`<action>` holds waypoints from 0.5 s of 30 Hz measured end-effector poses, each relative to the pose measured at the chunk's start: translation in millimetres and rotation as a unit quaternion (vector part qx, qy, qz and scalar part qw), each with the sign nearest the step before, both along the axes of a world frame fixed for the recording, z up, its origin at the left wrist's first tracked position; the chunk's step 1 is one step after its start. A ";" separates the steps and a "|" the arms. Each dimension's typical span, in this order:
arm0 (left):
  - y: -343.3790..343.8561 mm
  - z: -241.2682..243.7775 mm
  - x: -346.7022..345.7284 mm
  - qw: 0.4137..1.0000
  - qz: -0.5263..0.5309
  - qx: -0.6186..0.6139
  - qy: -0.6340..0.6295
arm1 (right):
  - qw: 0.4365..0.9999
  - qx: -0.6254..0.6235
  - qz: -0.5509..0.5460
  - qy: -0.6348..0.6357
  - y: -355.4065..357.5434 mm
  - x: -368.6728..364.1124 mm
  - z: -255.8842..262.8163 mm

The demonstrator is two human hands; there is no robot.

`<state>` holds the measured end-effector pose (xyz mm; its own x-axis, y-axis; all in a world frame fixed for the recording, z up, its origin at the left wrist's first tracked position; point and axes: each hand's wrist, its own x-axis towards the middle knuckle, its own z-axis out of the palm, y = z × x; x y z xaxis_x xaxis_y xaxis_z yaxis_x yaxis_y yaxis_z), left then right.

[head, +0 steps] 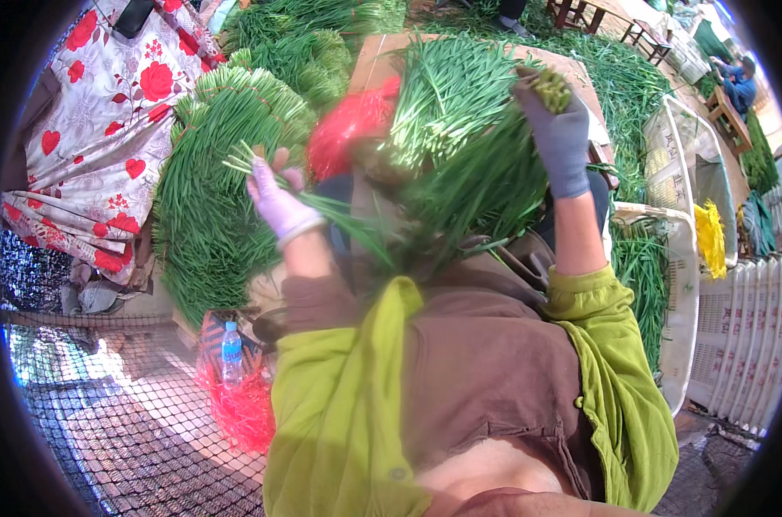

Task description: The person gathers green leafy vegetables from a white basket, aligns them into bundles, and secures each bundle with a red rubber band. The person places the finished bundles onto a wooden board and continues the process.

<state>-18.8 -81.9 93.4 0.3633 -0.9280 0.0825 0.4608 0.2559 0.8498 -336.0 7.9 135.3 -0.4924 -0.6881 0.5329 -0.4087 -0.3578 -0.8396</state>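
My left hand (278,194), in a thin pale purple glove, holds a few green stalks (239,158) by their pale ends, and their leaves trail towards my lap. On the other side, my right hand (559,129), in a grey knitted glove, grips a thick bunch of long green leaves (481,187), probably garlic chives, with the cut ends up; the leaves hang down blurred. Between the hands, loose chives (455,90) lie spread on a brown board (371,55). Red plastic strands (352,126) lie at the board's left side.
Tied chive bundles (216,174) are piled at the left beside a flowered cloth (107,129). A water bottle (231,355) stands among red strands at lower left. White plastic crates (678,310) and yellow strands (709,239) are at the right. Another person (740,84) sits at far upper right.
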 end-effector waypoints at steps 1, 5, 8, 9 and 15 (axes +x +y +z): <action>1.5 4.1 9.5 0.998 -0.028 -0.031 -0.042 | 0.994 0.000 -0.072 0.088 -2.8 -6.8 3.5; 28.9 10.6 -48.5 0.965 -0.260 -0.012 0.016 | 0.975 0.148 -0.023 0.163 -4.5 44.2 4.3; 46.8 15.2 -63.8 0.948 -0.318 -0.003 0.009 | 0.971 0.150 0.184 0.004 0.4 57.5 10.7; 49.0 13.1 -66.3 0.945 -0.326 -0.012 0.008 | 0.958 0.169 0.226 -0.044 0.9 58.0 14.0; 64.8 4.6 -72.5 0.901 -0.419 0.014 -0.108 | 0.907 0.198 0.336 -0.161 2.8 64.2 14.0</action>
